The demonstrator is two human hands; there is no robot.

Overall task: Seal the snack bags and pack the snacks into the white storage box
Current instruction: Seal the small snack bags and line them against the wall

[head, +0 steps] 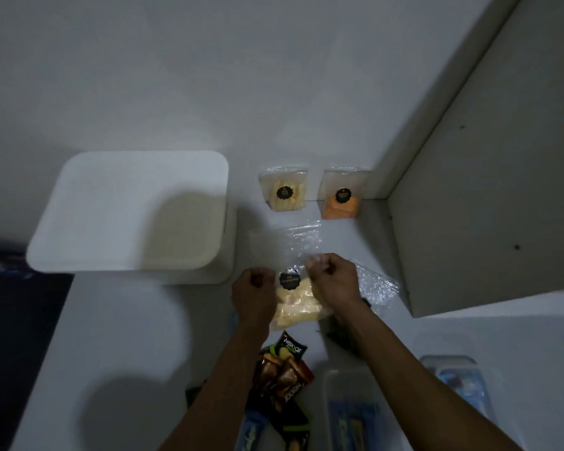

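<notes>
between our hands lies a clear snack bag [293, 304] of pale yellow pieces on the white table [127, 320]; our left hand [253, 292] and right hand [334, 279] are both curled, pinching its upper corners. up and left of them sits the white storage box [134, 209], lidded. beyond them two more bags [284, 190] lean against the wall.

Two bare arms, no sleeves

The left hand [254, 296] and right hand [334, 279] show no gloves, rings or watch. Both forearms are bare to the bottom edge of the view; no sleeve or cuff shows.
</notes>
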